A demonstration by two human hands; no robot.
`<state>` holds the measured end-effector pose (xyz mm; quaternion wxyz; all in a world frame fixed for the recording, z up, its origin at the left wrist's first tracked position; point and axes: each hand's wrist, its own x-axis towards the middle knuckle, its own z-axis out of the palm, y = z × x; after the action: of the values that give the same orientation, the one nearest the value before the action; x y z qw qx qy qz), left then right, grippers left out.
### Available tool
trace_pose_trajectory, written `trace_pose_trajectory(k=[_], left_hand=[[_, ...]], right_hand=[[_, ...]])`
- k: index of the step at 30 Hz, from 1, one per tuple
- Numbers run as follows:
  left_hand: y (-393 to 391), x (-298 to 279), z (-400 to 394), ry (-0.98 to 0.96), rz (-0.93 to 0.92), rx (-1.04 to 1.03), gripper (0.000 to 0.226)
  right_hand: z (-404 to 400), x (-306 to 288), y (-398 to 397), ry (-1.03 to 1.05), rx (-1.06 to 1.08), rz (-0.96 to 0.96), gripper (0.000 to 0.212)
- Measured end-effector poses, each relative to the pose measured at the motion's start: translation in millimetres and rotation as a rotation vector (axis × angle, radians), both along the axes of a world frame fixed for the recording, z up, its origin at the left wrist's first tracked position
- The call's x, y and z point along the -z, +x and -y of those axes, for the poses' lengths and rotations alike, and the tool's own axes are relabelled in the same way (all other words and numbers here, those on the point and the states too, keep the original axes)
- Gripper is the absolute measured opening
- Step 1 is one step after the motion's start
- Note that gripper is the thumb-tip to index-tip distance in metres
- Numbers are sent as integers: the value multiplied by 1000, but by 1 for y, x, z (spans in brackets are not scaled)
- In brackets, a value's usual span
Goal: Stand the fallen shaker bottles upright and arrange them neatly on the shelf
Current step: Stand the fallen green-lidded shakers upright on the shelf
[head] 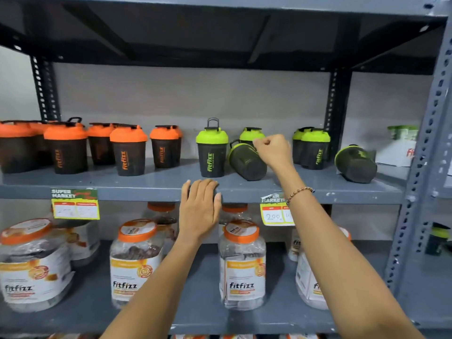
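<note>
On the middle shelf, several orange-lidded shaker bottles stand upright at the left. To the right are green-lidded ones: one upright, one behind, a pair. A green-lidded bottle lies tilted, its lid toward the left. My right hand is closed, fingers pinched on its upper side. Another green-lidded bottle lies on its side at the far right. My left hand rests flat over the shelf's front edge, holding nothing.
Large orange-capped jars fill the shelf below. Yellow price tags hang on the front lip. A slotted steel upright frames the right side, with a white box behind it. The upper shelf hangs low overhead.
</note>
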<state>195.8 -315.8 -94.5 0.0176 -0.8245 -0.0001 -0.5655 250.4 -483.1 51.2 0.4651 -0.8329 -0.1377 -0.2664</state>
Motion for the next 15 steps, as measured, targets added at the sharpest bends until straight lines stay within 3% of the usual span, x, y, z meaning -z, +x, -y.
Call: trace_pose_trajectory(k=[2,4,7,12,15], left_hand=[[2,1,-1,15,7,-25,34],[1,1,-2,24,10,-42,35],[1,1,0,18,7,-46,37],[-1,1,0,12,27,-29,36],[-1,0,-1,16,17,-23,36]], right_hand=[[6,8,6,-75,-50,-174,42],[9,14,6,-46,-152,-371,71],[10,17,8,14,-263,-486,80],[9,9,10,36,-295,-532,64],[15,15,9,-33,-148,-385,45]])
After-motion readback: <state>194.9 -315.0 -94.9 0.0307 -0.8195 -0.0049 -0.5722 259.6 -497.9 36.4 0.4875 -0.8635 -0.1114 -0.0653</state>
